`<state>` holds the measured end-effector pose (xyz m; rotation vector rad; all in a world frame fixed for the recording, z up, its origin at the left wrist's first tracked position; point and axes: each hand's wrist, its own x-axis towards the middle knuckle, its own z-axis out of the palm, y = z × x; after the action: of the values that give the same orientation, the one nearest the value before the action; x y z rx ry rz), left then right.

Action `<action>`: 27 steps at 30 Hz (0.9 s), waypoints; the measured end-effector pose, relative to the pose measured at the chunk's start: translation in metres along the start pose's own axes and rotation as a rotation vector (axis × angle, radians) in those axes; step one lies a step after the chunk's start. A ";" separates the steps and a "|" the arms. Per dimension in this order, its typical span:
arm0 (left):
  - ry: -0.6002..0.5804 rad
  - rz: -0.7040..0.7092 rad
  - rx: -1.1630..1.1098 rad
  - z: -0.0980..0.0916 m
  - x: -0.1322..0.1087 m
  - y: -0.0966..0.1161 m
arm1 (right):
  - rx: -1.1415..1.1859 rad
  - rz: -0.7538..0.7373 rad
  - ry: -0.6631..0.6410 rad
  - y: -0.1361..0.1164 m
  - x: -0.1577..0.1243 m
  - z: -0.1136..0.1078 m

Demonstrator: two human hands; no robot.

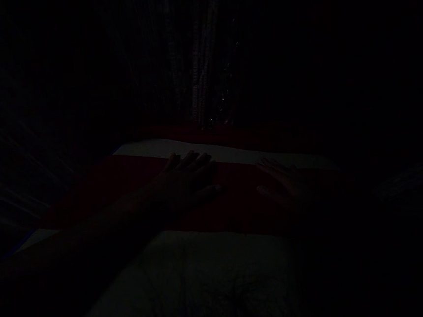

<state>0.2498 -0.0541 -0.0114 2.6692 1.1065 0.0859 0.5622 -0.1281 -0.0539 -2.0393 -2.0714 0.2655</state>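
Very little light falls on the scene. A red cloth band (234,210) stretches across the surface in front of me, on top of or between pale areas. My left hand (187,180) lies on the red part with its fingers spread, the fingertips close to the pale strip (233,152) at the far side. To the right, my right hand (283,179) rests on the same red area, fingers stretched out and thumb apart. Neither hand appears to hold anything. The right wrist and forearm fade into darkness.
Nearer to me is a wide pale fabric area (191,269) with dark, blurred streaks low down. A blue edge (21,244) runs along the left side. Faint vertical strands (199,75) and small glints show at the back; the rest is too dark to make out.
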 end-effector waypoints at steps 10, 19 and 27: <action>0.046 0.011 0.009 -0.002 -0.002 0.004 | 0.017 -0.009 0.031 -0.004 0.000 -0.002; 0.100 0.003 0.024 0.010 -0.001 0.002 | 0.007 -0.031 0.052 -0.002 0.000 0.000; 0.011 0.027 -0.019 0.000 -0.002 0.008 | 0.001 -0.082 0.067 -0.002 -0.001 -0.001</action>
<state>0.2539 -0.0610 -0.0091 2.6701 1.0675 0.1154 0.5609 -0.1292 -0.0526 -1.9294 -2.1078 0.1817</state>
